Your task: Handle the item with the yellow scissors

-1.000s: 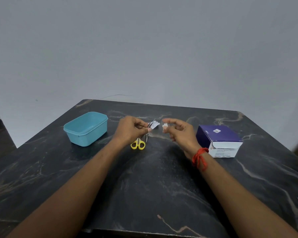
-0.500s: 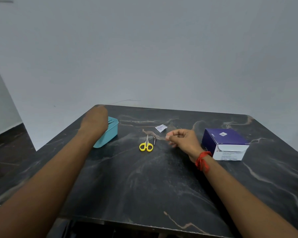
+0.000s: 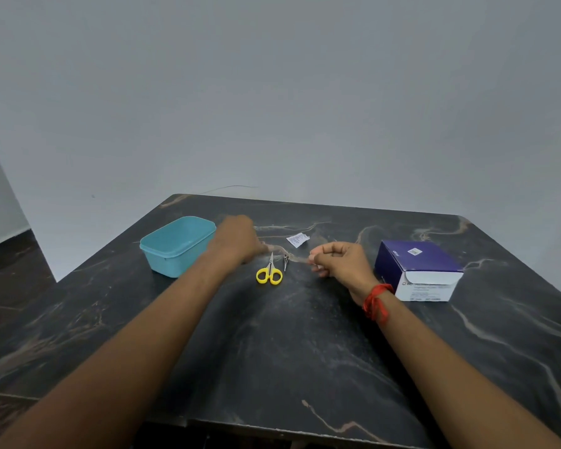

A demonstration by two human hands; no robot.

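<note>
only writing i can sort of make out is on the purple and white cardboard box on the right: a small logo that looks like "bd" on the white front flap, with grey lines of print under it too blurry to read. there's a little white sticker on its purple top, looks like a code square. the small white paper packet lying flat further back has tiny print too, unreadable.

right hand has its fingers curled in, pinching something small and pale at the fingertips; can't tell what it is. there's a red thread tied round that wrist. left hand is blurred, knuckles up, sitting just right of the teal plastic tub; can't tell if its fingers are apart or closed, or whether they hold anything.

between the two hands, on the table: small scissors with shiny metal blades and glossy yellow loop handles, blades pointing away, and just beside them thin metal tweezers.

the tub is rounded-rectangle, open top, smooth with a lip. the tabletop is dark polished stone with pale brownish veins. plain grey wall behind.
</note>
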